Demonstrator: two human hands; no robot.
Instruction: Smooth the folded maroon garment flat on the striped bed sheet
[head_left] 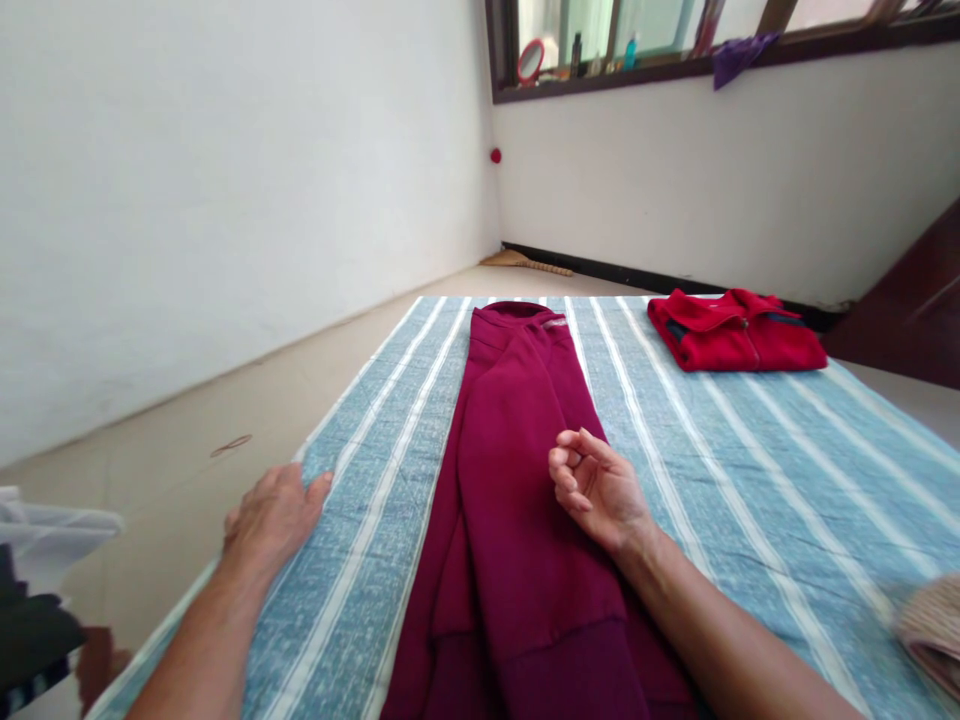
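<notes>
A maroon sweatshirt (517, 480) lies folded lengthwise into a long strip, its collar at the far end and ribbed cuffs near me. One sleeve runs along its top. My right hand (596, 490) is over the sweatshirt's right side, palm turned up and fingers loosely curled with nothing in them. Whether its back touches the fabric, I cannot tell. At the left edge of the striped blue-and-white cloth (360, 500), my left hand (277, 515) rests palm down, fingers stretched over the edge and thumb apart. It holds nothing.
A folded red zip jacket (739, 330) lies at the far right of the cloth. Something beige and fuzzy (934, 625) shows at the right edge. White and dark items (37, 620) are at lower left. A broom (517, 260) lies on the floor by the corner.
</notes>
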